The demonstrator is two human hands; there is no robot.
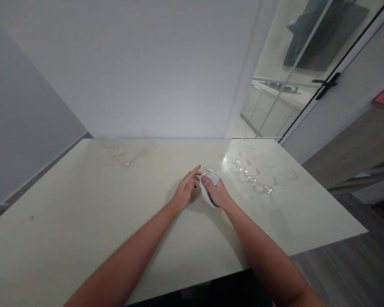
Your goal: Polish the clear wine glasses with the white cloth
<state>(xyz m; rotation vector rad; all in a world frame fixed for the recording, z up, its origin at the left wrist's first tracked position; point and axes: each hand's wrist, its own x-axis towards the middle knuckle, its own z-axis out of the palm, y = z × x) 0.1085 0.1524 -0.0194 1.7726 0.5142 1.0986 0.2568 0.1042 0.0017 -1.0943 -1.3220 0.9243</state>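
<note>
Over the middle of the table, my left hand (183, 194) has its fingers around a small clear glass (197, 179), mostly hidden by the fingers and a cloth. In my right hand (220, 194) is a white cloth (213, 175), gripped with the thumb on top and pressed against the glass's right side. Part of the cloth hangs below the right palm. Both hands are close together, just above the white tabletop (115, 230).
Several clear stemmed glasses (252, 175) stand at the table's right. Farther left, near the back edge, are more clear glasses (126, 163). A white wall panel (163, 76) rises behind the table. To the right is a glazed door with a black handle (328, 85).
</note>
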